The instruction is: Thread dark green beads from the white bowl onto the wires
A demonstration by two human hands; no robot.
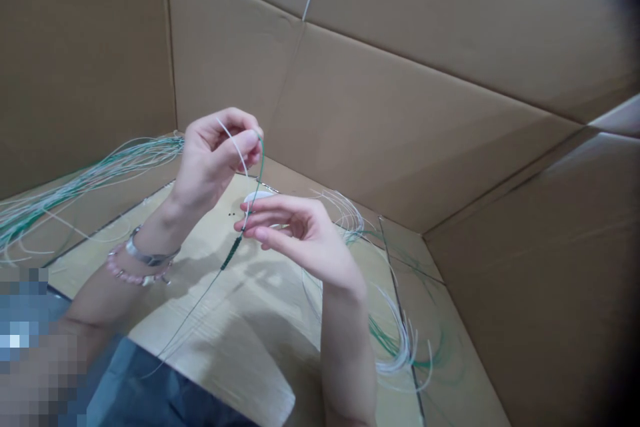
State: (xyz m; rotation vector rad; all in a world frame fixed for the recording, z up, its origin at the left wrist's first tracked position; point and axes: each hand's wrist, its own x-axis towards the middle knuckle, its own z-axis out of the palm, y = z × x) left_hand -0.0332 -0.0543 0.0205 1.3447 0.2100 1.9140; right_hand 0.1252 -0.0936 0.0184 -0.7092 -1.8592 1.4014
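My left hand (220, 153) is raised, with thumb and fingertips pinched on a thin green cord (263, 153). A white cord (239, 152) passes in front of its thumb, with one end sticking up. Lower and to the right, my right hand (305, 233) pinches the cords between thumb and fingertips, just above a dark green knotted section (231, 253). From that section a thin dark cord tail (193, 307) hangs down towards my lap. Whether the white cord is gripped by my left hand or only rests against it, I cannot tell.
Long white and green cords (100, 180) lie bundled at the left. More coiled cords (397, 347) spread over the right side of the pale tabletop (260, 340). Behind my hands are a white round object (260, 196) and small dark beads (231, 214). Cardboard walls (380, 113) surround the table.
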